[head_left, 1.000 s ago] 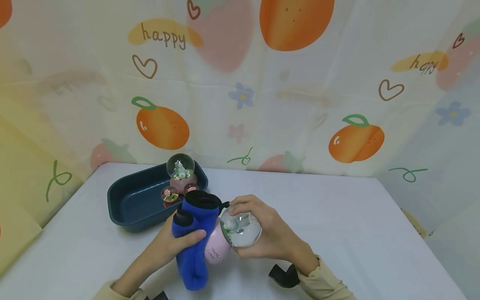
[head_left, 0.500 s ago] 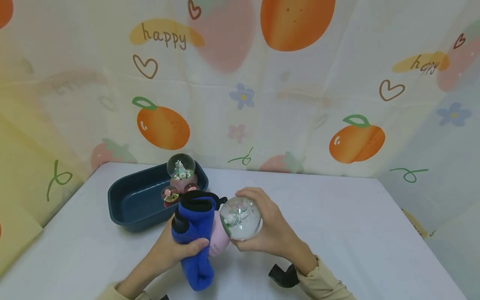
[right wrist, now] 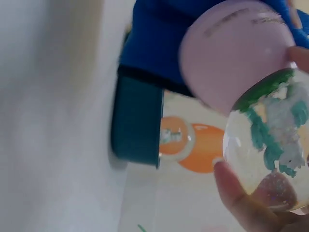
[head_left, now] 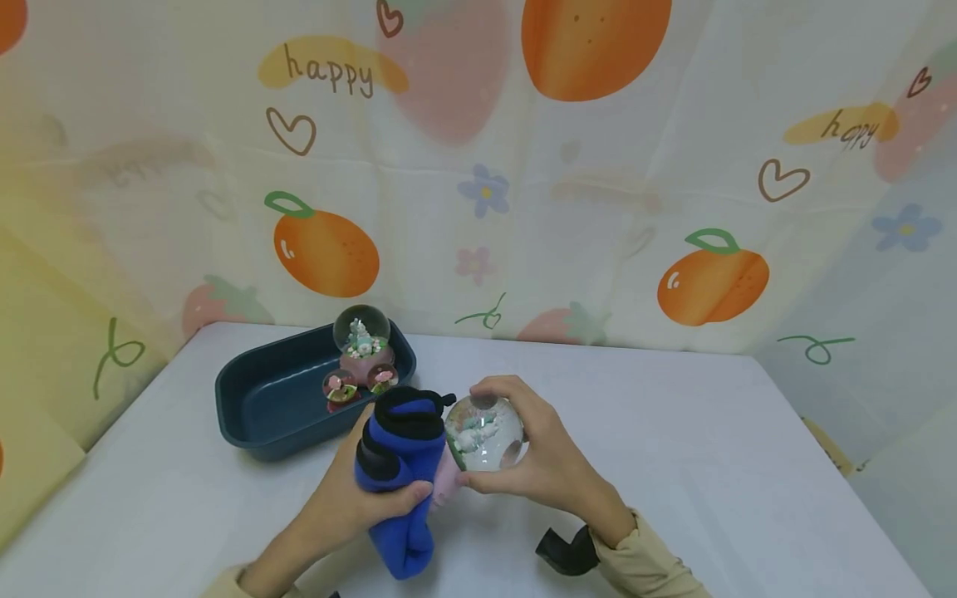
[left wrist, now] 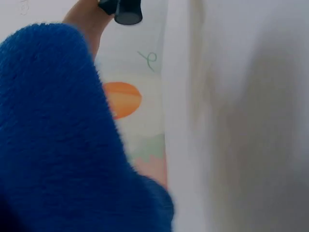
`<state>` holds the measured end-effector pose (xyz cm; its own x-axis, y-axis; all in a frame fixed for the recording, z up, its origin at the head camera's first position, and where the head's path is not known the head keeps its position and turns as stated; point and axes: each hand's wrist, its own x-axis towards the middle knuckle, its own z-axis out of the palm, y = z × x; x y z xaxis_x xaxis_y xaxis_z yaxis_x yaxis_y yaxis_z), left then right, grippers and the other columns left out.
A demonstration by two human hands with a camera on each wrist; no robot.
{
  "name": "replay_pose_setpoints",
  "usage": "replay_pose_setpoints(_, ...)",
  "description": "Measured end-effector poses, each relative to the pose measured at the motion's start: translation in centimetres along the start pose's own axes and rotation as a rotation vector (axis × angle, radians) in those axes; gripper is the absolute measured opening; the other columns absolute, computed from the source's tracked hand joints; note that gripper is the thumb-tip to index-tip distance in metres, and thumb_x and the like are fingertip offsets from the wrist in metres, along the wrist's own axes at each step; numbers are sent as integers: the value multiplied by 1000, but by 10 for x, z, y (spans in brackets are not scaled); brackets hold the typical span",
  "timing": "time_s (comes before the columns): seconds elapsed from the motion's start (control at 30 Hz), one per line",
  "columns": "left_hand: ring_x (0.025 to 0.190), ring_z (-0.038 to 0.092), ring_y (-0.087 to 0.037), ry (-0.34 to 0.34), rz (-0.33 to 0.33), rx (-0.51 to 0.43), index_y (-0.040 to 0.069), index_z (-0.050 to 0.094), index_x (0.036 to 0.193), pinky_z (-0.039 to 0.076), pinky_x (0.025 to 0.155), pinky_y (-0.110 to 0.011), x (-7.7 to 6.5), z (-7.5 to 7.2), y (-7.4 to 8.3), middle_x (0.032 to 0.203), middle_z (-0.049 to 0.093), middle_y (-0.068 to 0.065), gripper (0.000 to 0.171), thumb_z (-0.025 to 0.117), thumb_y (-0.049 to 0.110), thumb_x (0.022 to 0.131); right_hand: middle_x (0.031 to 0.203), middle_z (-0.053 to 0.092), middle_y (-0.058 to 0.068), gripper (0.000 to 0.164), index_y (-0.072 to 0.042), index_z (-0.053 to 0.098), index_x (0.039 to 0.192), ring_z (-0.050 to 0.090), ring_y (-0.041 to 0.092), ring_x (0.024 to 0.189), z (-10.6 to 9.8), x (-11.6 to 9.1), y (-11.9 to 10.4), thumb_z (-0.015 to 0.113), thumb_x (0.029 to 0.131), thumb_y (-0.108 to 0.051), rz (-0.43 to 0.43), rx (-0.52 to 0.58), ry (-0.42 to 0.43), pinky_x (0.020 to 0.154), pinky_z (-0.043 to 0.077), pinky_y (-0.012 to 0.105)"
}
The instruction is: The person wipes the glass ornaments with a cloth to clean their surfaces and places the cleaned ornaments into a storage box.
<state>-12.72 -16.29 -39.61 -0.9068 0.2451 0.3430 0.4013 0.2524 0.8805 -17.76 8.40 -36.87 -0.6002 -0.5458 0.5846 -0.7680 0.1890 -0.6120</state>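
Note:
My left hand [head_left: 351, 507] grips a bunched blue fuzzy cloth [head_left: 404, 519] with black edging, its thumb pressed across the front. The cloth lies against the pink base [right wrist: 231, 53] of a snow globe [head_left: 482, 440], wrapping part of it. My right hand [head_left: 549, 457] holds the clear ball of that globe from the right, fingers over the top and thumb below. White and teal figures on green show inside the tilted ball. In the left wrist view the blue cloth [left wrist: 63, 130] fills the left side and hides the left fingers.
A dark teal tray [head_left: 257, 444] stands behind my left hand. At its right end sits another snow globe [head_left: 362, 336] on a pink base, with two small globes at its front. A black curved piece [head_left: 566, 552] is by my right wrist. A printed curtain [head_left: 583, 274] rises behind the table.
My left hand and the blue cloth have shifted right, covering more of the pink base. The snow globe has moved slightly up and right, and its ball has turned a little in my right hand.

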Motion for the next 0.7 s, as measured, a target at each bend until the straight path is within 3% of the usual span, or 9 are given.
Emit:
replay_pose_setpoints(0.13,105,62,-17,-86,-71,26,29,47,134,50,90,-32,1,-1,0,122,64,4,65,82,21,80,128,59,1,79,-15,54,129,59,18,114,1,-1,0,94,61,-21,-45,-48,-31,96,52,34)
replay_pose_setpoints(0.2,106,62,-17,-98,-106,49,30,49,133,49,91,-35,2,-1,0,122,64,5,62,82,25,81,129,59,1,78,-16,55,128,59,16,117,2,-1,0,94,61,-21,-70,-76,-50,98,52,35)
replay_pose_setpoints(0.3,108,62,-19,-72,-154,80,26,52,133,49,92,-40,4,-4,2,122,65,1,57,80,28,83,130,59,0,76,-16,56,125,58,15,119,2,-1,-1,94,60,-22,-89,-99,-68,98,52,35)
replay_pose_setpoints(0.5,109,64,-23,-17,-221,59,12,58,131,52,92,-48,5,-12,3,123,67,-11,47,73,27,88,132,59,2,72,-19,57,124,58,15,119,0,-2,-4,93,62,-18,-77,-12,-135,77,56,26)
replay_pose_setpoints(0.6,112,62,-25,-91,-199,1,7,52,136,51,92,-45,5,-14,0,127,63,-15,55,71,27,89,132,58,4,72,-18,56,124,57,17,120,0,-2,-5,92,62,-13,-92,39,-156,80,56,27)
replay_pose_setpoints(0.7,113,59,-26,-237,-199,-90,2,43,142,49,91,-40,3,-16,-4,129,59,-19,63,67,30,91,130,58,6,69,-15,56,122,56,19,121,0,-1,-6,91,63,-10,-130,83,-172,87,56,31)
